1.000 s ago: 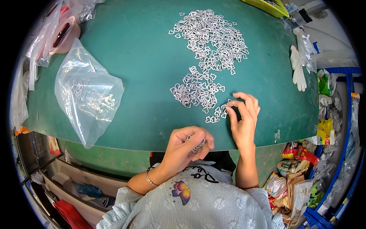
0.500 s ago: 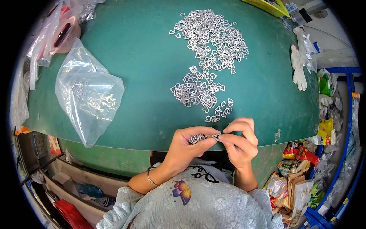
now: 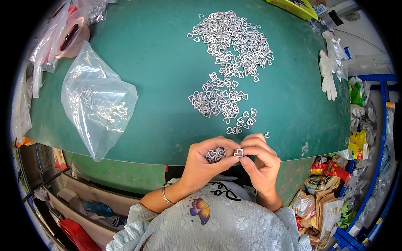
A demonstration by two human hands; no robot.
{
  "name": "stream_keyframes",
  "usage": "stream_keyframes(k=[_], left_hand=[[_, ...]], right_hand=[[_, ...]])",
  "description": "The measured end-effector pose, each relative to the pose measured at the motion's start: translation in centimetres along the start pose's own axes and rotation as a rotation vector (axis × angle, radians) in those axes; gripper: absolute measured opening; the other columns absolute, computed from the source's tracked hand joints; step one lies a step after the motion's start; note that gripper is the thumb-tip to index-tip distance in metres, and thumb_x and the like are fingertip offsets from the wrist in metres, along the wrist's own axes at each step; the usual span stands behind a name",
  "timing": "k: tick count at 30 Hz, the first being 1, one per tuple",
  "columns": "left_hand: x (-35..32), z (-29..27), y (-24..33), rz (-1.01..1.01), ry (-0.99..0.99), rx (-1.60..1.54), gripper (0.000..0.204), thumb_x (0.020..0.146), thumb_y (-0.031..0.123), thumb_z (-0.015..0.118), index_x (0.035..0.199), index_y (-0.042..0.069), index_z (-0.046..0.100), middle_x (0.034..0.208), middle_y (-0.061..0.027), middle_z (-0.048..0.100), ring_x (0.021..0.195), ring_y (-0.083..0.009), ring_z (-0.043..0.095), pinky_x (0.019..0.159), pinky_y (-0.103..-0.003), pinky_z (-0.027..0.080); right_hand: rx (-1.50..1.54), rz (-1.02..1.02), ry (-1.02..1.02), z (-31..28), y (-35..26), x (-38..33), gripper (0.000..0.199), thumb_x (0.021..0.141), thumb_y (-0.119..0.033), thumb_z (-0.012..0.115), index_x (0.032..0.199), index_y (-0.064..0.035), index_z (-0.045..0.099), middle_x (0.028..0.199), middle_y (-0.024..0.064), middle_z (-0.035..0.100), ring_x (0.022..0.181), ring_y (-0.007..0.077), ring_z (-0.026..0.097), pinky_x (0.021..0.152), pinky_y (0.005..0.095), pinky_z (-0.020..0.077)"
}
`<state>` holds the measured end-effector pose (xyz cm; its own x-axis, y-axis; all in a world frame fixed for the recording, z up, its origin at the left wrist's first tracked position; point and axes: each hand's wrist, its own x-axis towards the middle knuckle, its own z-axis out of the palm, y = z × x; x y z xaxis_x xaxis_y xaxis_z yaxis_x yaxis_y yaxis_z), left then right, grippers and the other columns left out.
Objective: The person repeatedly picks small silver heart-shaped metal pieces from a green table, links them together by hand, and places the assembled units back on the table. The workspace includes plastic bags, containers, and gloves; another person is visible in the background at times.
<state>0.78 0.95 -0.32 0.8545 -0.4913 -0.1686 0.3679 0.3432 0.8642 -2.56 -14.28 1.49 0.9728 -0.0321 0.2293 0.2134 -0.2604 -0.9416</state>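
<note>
My left hand (image 3: 200, 164), palm upward, is closed around a clump of small silver heart-shaped metal rings (image 3: 215, 154). At its fingertips, over the table's near edge, a single heart-shaped ring (image 3: 238, 152) stands facing me. The thumb and fingers of my right hand (image 3: 264, 167) close on the right side of that same ring. Just beyond my right fingers, one loose heart ring (image 3: 267, 134) lies on the green table (image 3: 159, 92). Farther off are a smaller heap of these rings (image 3: 217, 98) and a large heap (image 3: 234, 39) behind it.
A clear plastic bag (image 3: 98, 100) with some rings inside lies to the left. Behind it stands a pink basket (image 3: 76, 39) among more plastic bags. White gloves (image 3: 327, 75) rest at the right edge, and a yellow tray (image 3: 299, 8) sits at the far right.
A loose heart ring now lies beyond my right hand, where none showed before. Another ring is now between my fingertips, turned with its heart outline toward me.
</note>
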Motion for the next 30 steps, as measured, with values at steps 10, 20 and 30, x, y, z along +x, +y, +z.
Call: stream_keyframes(k=[10, 20, 30], left_hand=[[-0.1, -0.2, -0.2, 0.045, -0.003, 0.019, 0.020, 0.074, -0.003, 0.067, 0.093, 0.001, 0.063, 0.071, 0.0015, 0.049, 0.064, -0.0039, 0.043, 0.056, -0.019, 0.034], [-0.3, 0.1, 0.1, -0.040, 0.017, -0.008, 0.020, 0.074, -0.001, 0.068, 0.092, 0.001, 0.062, 0.071, 0.0028, 0.051, 0.065, -0.0027, 0.043, 0.057, -0.018, 0.036], [-0.5, -0.6, 0.2, -0.258, -0.056, -0.480, 0.014, 0.085, 0.006, 0.055, 0.098, 0.000, 0.057, 0.074, 0.0001, 0.051, 0.058, -0.0028, 0.039, 0.046, -0.018, 0.029]], right_hand=[[-0.338, -0.134, 0.084, -0.1, -1.0, 0.3, 0.015, 0.064, 0.001, 0.069, 0.078, -0.0003, 0.065, 0.079, 0.0069, 0.060, 0.074, 0.0220, 0.052, 0.068, 0.0311, 0.0385], [-0.624, -0.337, 0.121, -0.1, -1.5, 0.1, 0.024, 0.056, -0.006, 0.072, 0.080, -0.0059, 0.068, 0.079, 0.0003, 0.060, 0.073, 0.0172, 0.052, 0.066, 0.0296, 0.0329], [-0.605, -0.058, 0.313, -2.5, 0.9, 1.6, 0.010, 0.069, 0.004, 0.065, 0.078, 0.0010, 0.065, 0.077, 0.0101, 0.061, 0.075, 0.0238, 0.053, 0.071, 0.0329, 0.0416]])
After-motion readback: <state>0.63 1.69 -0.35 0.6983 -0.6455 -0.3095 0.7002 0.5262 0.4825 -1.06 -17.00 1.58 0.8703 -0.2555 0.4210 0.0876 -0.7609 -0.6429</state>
